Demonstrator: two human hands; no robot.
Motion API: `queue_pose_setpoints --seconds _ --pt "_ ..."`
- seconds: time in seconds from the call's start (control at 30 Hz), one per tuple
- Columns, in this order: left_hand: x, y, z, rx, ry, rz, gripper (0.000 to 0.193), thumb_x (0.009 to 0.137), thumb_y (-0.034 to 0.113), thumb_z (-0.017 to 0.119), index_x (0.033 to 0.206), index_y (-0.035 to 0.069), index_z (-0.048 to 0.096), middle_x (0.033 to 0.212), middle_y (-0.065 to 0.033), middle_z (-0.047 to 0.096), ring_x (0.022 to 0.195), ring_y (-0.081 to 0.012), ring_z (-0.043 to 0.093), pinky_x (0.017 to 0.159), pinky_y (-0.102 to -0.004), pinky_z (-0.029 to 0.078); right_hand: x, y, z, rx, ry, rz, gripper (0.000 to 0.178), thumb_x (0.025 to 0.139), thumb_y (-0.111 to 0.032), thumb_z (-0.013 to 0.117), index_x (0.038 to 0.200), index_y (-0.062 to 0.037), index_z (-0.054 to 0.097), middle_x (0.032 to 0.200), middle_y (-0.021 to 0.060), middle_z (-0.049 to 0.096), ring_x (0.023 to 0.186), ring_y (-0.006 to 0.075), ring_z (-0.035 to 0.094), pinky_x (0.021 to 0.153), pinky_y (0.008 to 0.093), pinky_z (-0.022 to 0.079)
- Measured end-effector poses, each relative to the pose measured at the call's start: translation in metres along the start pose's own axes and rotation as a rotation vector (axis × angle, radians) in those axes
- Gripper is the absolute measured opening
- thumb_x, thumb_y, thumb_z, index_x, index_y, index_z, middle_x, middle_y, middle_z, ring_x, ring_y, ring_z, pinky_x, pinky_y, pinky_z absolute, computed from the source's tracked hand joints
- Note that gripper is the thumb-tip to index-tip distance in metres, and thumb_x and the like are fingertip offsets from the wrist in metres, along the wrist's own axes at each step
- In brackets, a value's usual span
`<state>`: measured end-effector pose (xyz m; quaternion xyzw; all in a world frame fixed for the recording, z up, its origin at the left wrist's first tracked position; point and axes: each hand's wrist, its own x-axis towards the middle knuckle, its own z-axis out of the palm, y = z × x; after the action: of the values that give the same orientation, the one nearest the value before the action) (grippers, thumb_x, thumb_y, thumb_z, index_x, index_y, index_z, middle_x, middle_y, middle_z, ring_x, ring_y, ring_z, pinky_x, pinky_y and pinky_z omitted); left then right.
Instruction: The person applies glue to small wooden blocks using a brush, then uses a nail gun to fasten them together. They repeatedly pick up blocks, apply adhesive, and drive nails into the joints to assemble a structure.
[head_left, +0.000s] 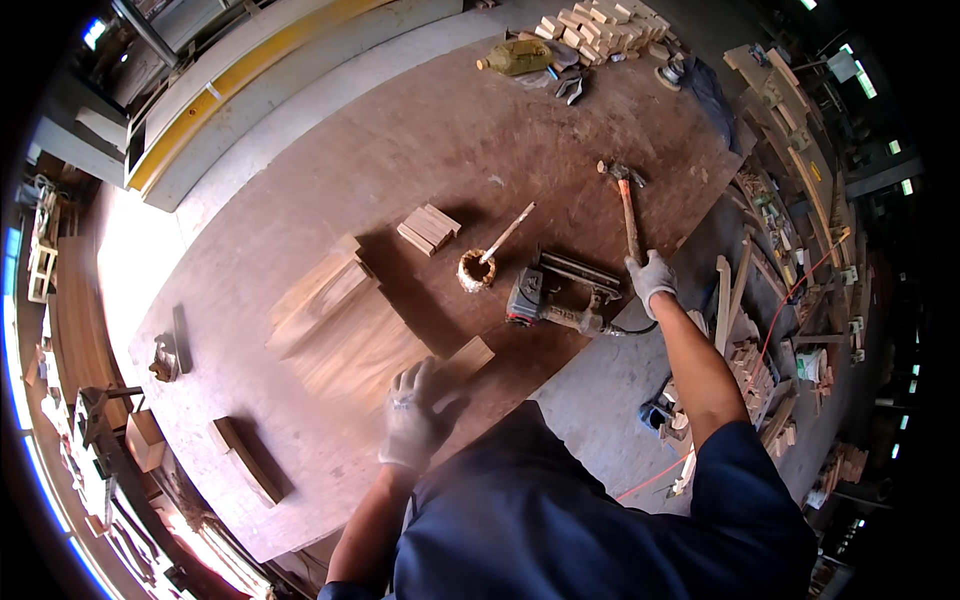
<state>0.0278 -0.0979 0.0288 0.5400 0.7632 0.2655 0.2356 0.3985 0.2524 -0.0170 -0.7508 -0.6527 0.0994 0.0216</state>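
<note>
My right hand (655, 280), in a pale work glove, is closed around the handle end of a hammer (630, 215), whose head points away from me on the table. My left hand (410, 412), gloved too, has its fingers stretched out at the near edge of a stack of wooden boards (345, 330). Close to those fingers, a short wood block (467, 360) sticks out at the right. Between my hands lies a nail gun (555, 300) with a hose attached. Beyond it stands a glue-crusted pot (476, 270) with a stick (510, 230) leaning in it.
Small wood blocks (429, 229) lie behind the boards on the brown table (330, 160). A curved wood piece (245, 460) sits at the near left. At the far end are a greenish bottle (518, 58) and piled blocks (605, 28). Timber scraps (760, 375) clutter the right.
</note>
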Motion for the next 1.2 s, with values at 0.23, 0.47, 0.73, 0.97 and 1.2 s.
queue_pose_setpoints --seconds 0.23,0.47,0.73,0.97,1.2 --pt "0.032 0.0 0.039 0.106 -0.022 0.119 0.076 0.077 0.022 0.087 0.145 0.005 0.056 0.133 -0.02 0.065 0.12 -0.0417 0.06 0.103 -0.0523 0.05 0.04 0.019 0.037 0.069 -0.038 0.069 0.048 0.082 -0.043 0.085 0.108 -0.0042 0.074 0.11 0.0216 0.077 0.106 0.0397 0.074 0.092 0.0495 0.058" --pt "0.032 -0.009 0.049 0.085 -0.001 0.156 0.07 0.077 0.016 0.083 0.141 0.006 0.057 0.129 -0.019 0.066 0.115 -0.0414 0.061 0.099 -0.0531 0.052 0.05 0.014 -0.023 1.001 -0.475 0.351 0.02 0.097 -0.031 0.069 0.087 -0.0138 0.065 0.063 -0.0044 0.057 0.05 0.0108 0.056 0.044 0.0265 0.044" --pt "0.021 -0.008 0.051 0.075 0.097 0.124 0.067 0.079 0.018 0.082 0.139 0.004 0.057 0.125 -0.0192 0.066 0.112 -0.0415 0.061 0.097 -0.0527 0.052 -0.146 -0.05 -0.089 1.216 -0.549 -0.001 0.021 0.097 -0.025 0.075 0.097 -0.0071 0.065 0.071 0.0012 0.061 0.058 0.0126 0.06 0.053 0.0303 0.049" --pt "0.02 -0.018 0.053 0.086 0.029 0.139 0.064 0.079 0.017 0.079 0.138 0.004 0.057 0.123 -0.0191 0.066 0.111 -0.0413 0.061 0.096 -0.0531 0.052 -0.174 -0.131 -0.096 0.268 -0.425 -0.8 0.04 0.101 -0.043 0.069 0.102 -0.0044 0.059 0.086 0.0257 0.068 0.074 0.0475 0.067 0.068 0.0541 0.051" --pt "0.018 -0.02 0.053 0.107 0.014 0.134 0.066 0.079 0.02 0.078 0.139 0.003 0.057 0.123 -0.0199 0.066 0.111 -0.0413 0.061 0.096 -0.0536 0.051 -0.149 -0.194 -0.1 -0.107 -0.567 -1.006 0.031 0.105 -0.037 0.063 0.102 -0.0063 0.06 0.084 0.0226 0.072 0.081 0.0448 0.071 0.07 0.0558 0.051"
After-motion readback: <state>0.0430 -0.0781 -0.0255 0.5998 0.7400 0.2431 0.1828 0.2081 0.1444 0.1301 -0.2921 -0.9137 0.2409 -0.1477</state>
